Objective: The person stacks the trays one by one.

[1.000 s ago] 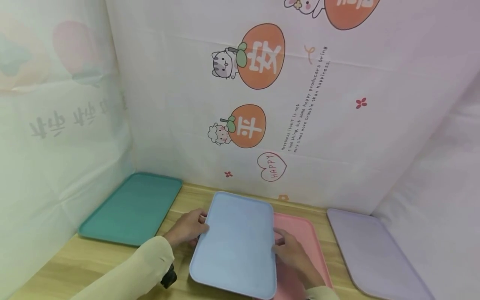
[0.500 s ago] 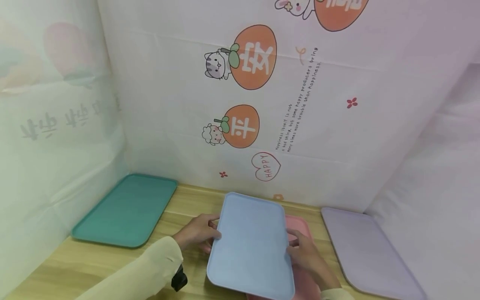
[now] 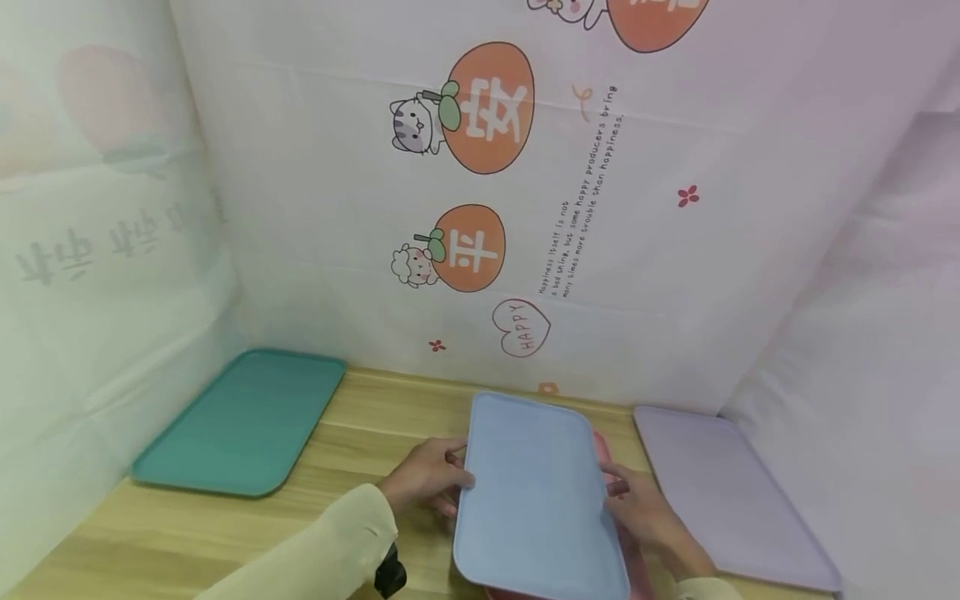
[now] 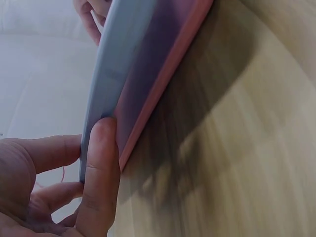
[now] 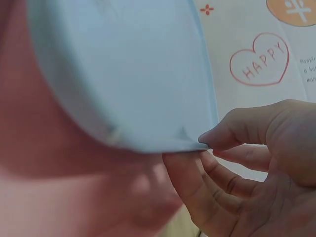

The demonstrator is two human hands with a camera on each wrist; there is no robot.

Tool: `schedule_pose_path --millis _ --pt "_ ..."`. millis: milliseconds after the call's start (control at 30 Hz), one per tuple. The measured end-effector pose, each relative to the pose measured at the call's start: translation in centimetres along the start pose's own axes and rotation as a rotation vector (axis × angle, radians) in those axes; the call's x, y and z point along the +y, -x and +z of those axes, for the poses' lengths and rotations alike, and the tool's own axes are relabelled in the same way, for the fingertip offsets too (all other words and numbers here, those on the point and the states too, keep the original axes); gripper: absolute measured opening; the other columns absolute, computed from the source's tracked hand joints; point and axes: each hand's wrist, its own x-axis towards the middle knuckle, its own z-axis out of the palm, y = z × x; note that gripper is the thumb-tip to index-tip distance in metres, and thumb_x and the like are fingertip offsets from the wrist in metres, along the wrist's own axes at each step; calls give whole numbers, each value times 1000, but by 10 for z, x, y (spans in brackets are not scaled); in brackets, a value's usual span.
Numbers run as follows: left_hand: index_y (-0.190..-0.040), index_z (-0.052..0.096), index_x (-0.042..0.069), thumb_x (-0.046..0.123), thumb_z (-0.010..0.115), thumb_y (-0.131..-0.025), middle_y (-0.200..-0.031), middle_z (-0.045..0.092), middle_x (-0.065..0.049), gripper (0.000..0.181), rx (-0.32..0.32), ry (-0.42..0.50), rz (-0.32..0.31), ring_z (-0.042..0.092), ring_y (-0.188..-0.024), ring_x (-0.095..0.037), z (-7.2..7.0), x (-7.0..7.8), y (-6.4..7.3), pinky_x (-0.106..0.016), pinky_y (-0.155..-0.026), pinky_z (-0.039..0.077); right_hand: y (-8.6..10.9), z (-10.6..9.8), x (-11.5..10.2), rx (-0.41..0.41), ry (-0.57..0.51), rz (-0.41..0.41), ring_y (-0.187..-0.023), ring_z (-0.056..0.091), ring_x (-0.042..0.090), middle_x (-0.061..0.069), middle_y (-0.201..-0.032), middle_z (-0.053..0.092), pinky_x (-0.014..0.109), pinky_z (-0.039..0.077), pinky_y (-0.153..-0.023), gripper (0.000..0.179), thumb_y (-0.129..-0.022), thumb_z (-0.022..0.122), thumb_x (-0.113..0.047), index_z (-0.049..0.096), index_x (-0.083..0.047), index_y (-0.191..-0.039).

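A light blue rectangular tray (image 3: pixel 536 500) is held up by both hands over a pink tray (image 3: pixel 641 575), which it mostly covers in the head view. My left hand (image 3: pixel 431 477) pinches the blue tray's left edge. In the left wrist view, fingers (image 4: pixel 101 173) lie on its underside, and a gap shows between it and the pink tray (image 4: pixel 163 79) beneath. On the opposite edge, my right hand (image 3: pixel 645 508) grips the blue tray, thumb on top and fingers under the rim in the right wrist view.
A teal tray (image 3: pixel 240 425) lies on the wooden table (image 3: pixel 187 533) at the left. To the right lies a lilac tray (image 3: pixel 735 492), close beside the right hand. White printed cloth (image 3: pixel 337 208) walls in the back and both sides.
Both hands have carried the blue tray to the right, so it covers more of the pink tray. The head view has also shifted slightly. The grip on both edges looks the same.
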Motion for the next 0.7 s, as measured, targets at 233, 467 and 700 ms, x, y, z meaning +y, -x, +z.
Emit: schedule_pose_path --millis 233,467,700 --pt "-163 47 3 -3 76 -91 -100 68 -13 78 -4 26 8 73 -66 -21 23 3 -3 -34 -54 68 2 -13 20 -2 42 1 -101 73 30 23 -119 74 39 66 -75 69 -85 66 0 54 7 -153" --pt "-161 51 4 -5 75 -89 -95 67 -14 77 -9 57 20 72 -64 -21 36 -2 -8 -35 -53 68 2 -23 30 -11 142 -24 -111 71 40 21 -119 76 54 64 -91 69 -85 67 -4 55 5 -153" --pt "-164 47 6 -5 76 -90 -94 66 -13 81 -4 61 3 70 -63 -20 41 -1 -8 -33 -52 67 1 -26 31 -7 124 9 -109 70 36 19 -117 75 50 63 -92 71 -84 67 -3 54 4 -154"
